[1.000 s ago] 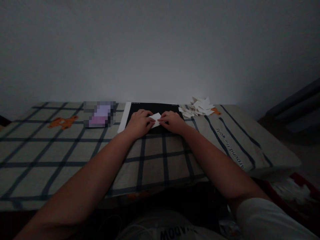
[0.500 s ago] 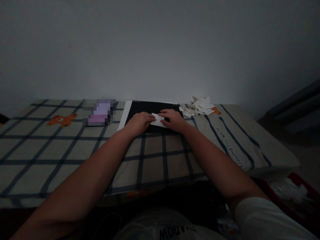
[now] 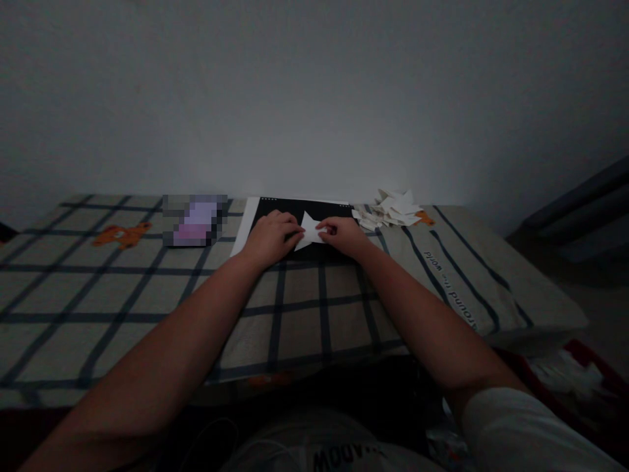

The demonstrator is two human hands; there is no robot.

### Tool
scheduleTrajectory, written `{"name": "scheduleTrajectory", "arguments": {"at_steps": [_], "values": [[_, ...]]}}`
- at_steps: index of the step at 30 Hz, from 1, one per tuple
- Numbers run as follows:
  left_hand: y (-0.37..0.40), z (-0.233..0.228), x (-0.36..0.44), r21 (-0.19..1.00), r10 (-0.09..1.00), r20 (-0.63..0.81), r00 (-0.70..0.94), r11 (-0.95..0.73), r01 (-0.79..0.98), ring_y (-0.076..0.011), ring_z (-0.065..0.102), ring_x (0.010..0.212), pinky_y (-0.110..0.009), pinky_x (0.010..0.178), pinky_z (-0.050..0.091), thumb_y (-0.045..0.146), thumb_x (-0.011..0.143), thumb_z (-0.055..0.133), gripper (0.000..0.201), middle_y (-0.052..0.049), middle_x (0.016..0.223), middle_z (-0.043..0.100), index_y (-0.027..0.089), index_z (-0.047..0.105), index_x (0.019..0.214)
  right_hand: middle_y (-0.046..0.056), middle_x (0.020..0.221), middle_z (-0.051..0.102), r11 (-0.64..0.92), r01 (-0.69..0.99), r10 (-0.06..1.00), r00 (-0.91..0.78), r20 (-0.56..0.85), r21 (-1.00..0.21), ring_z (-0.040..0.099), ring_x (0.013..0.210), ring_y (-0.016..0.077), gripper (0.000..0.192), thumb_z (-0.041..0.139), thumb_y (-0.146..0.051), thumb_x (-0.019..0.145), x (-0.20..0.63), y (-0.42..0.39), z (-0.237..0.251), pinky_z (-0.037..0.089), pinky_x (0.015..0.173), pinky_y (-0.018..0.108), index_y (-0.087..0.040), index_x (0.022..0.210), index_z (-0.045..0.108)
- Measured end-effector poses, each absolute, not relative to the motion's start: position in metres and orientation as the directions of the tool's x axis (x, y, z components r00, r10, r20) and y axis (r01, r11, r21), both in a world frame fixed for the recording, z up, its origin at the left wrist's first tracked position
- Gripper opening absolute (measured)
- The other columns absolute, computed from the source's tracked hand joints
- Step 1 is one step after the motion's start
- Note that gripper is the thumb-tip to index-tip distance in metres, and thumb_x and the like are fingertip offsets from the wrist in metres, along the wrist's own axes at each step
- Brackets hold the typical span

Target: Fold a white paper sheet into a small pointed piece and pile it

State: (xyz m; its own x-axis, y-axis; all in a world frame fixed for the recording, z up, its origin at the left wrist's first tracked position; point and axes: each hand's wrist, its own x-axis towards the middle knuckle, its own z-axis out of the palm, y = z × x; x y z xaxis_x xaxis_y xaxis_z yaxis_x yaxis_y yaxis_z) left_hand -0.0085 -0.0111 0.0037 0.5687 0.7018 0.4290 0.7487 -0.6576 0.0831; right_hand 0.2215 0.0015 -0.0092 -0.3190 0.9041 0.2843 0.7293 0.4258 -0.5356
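Between my hands is a small white piece of folded paper [image 3: 310,231] with pointed corners sticking up and down. My left hand [image 3: 276,237] has its thumb and fingers closed on the paper's left side. On the right side, my right hand [image 3: 343,235] pinches the paper between thumb and curled fingers. Under both hands lies a black sheet [image 3: 285,208] with small holes or marks along its far edge. A white sheet [image 3: 244,229] shows beneath it at the left.
A pile of white folded paper pieces [image 3: 396,208] sits right of the black sheet. At the left lies a phone-like object [image 3: 196,223], pixelated. A checked cloth [image 3: 299,314] covers the table; a wall rises behind. A red container [image 3: 590,367] with white stuff stands low at right.
The paper has gone from a narrow, flat-looking shape to a star-like one with points spread up and down. My right fingers have curled into a pinch; both hands stay in nearly the same place.
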Motion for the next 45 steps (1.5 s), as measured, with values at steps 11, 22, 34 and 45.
{"name": "scheduleTrajectory", "arguments": {"at_steps": [11, 22, 34, 45], "values": [[-0.002, -0.008, -0.014, 0.141, 0.693, 0.326, 0.643, -0.708, 0.692, -0.0272, 0.062, 0.117, -0.043, 0.102, 0.049, 0.035, 0.097, 0.053, 0.035, -0.009, 0.126, 0.072, 0.020, 0.076, 0.118, 0.010, 0.104, 0.076, 0.640, 0.667, 0.765, -0.503, 0.402, -0.382, 0.065, 0.101, 0.0219, 0.017, 0.067, -0.020, 0.089, 0.225, 0.003, -0.009, 0.047, 0.093, 0.036, -0.018, 0.101, 0.080], [-0.005, 0.000, -0.013, 0.139, 0.700, 0.297, 0.650, -0.705, 0.695, -0.0246, 0.063, 0.112, -0.041, 0.098, 0.049, 0.030, 0.095, 0.054, 0.030, -0.006, 0.121, 0.073, 0.025, 0.077, 0.114, 0.011, 0.128, 0.068, 0.639, 0.707, 0.769, -0.573, 0.285, -0.302, 0.060, 0.118, 0.0268, 0.031, 0.070, -0.031, 0.089, 0.234, 0.004, -0.011, 0.045, 0.101, 0.045, -0.024, 0.118, 0.077], [-0.011, 0.007, -0.012, 0.169, 0.732, 0.288, 0.617, -0.673, 0.720, -0.0258, 0.065, 0.112, -0.042, 0.098, 0.048, 0.041, 0.095, 0.055, 0.031, -0.006, 0.121, 0.073, 0.022, 0.078, 0.106, 0.009, 0.111, 0.073, 0.701, 0.647, 0.713, -0.632, 0.303, -0.301, 0.062, 0.105, 0.0237, 0.023, 0.069, -0.033, 0.092, 0.239, 0.005, -0.005, 0.044, 0.094, 0.039, -0.023, 0.108, 0.080], [-0.004, -0.002, -0.015, 0.211, 0.720, 0.314, 0.618, -0.688, 0.694, -0.0271, 0.063, 0.115, -0.043, 0.101, 0.047, 0.042, 0.090, 0.063, 0.029, -0.006, 0.121, 0.073, 0.023, 0.075, 0.107, 0.010, 0.112, 0.071, 0.726, 0.614, 0.687, -0.662, 0.298, -0.311, 0.059, 0.107, 0.0248, 0.023, 0.075, -0.030, 0.088, 0.241, 0.010, -0.009, 0.044, 0.095, 0.040, -0.024, 0.109, 0.080]]}}
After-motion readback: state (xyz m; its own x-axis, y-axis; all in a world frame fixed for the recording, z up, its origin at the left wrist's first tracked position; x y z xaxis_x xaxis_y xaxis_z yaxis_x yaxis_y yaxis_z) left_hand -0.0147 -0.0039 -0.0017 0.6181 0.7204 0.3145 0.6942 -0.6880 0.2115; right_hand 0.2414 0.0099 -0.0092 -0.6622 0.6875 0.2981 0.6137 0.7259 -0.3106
